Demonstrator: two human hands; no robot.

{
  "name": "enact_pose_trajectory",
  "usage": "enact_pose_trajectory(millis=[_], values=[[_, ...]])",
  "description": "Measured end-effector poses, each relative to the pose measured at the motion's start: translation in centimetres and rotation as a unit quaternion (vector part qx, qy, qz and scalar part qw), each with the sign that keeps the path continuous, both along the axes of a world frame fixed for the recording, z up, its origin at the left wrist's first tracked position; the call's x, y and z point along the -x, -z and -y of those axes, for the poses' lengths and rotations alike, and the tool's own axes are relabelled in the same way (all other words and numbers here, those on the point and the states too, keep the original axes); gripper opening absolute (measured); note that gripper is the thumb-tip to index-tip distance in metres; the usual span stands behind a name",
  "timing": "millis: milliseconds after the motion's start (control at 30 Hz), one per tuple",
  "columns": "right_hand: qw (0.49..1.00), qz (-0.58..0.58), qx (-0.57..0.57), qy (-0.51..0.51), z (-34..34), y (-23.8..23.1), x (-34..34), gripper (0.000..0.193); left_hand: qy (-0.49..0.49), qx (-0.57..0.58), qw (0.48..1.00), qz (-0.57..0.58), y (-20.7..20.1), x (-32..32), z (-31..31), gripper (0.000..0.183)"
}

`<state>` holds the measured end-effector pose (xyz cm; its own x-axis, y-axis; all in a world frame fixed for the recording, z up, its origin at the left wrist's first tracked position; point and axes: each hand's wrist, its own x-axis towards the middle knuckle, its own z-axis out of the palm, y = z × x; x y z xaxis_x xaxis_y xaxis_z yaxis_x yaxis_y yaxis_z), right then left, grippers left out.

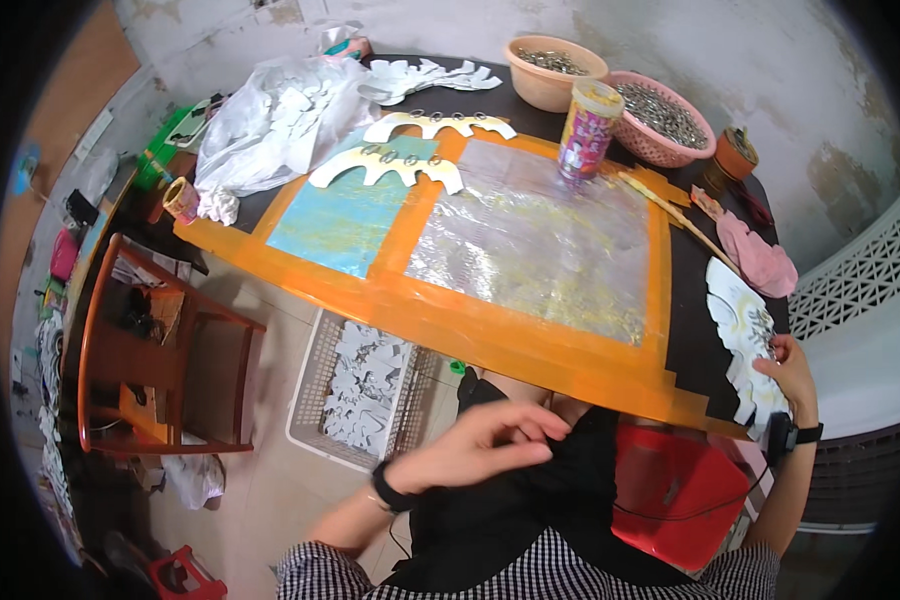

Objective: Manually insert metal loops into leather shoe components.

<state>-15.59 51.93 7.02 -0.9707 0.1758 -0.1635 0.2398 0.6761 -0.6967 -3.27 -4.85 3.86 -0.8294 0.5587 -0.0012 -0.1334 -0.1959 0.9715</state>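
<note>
My left hand is hovering empty, half-curled; my right hand is touching the white pieces, pinch unclear, and the nearby table edge is risking a spill.

Bright over your table, light seemingly from above. Glare streaks your grey plastic sheet; milder shine on orange tape. White plastic bag pale, creases catching highlights. White cut-outs by your right hand pale, layers hard to separate. Dimmer to your left, around wooden chair. Fisheye bowing your table's front edge; black vignette rounding corners. Metal bits too fine to resolve singly.
</note>
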Motion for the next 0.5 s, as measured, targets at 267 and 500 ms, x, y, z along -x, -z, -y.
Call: enact_pose_trajectory(millis=[267, 500], values=[[0.976, -0.128, -0.050, -0.168, 14.1, -9.2, 1.9, 0.061, -0.351, 0.295, 0.877, -0.145, -8.2, 13.2, 19.0, 0.034], [0.933, -0.024, 0.153, -0.324, 40.5, -6.1, 12.8, 0.028, -0.396, 0.567, 0.705, -0.155, -2.2, 24.1, 28.0, 0.065]])
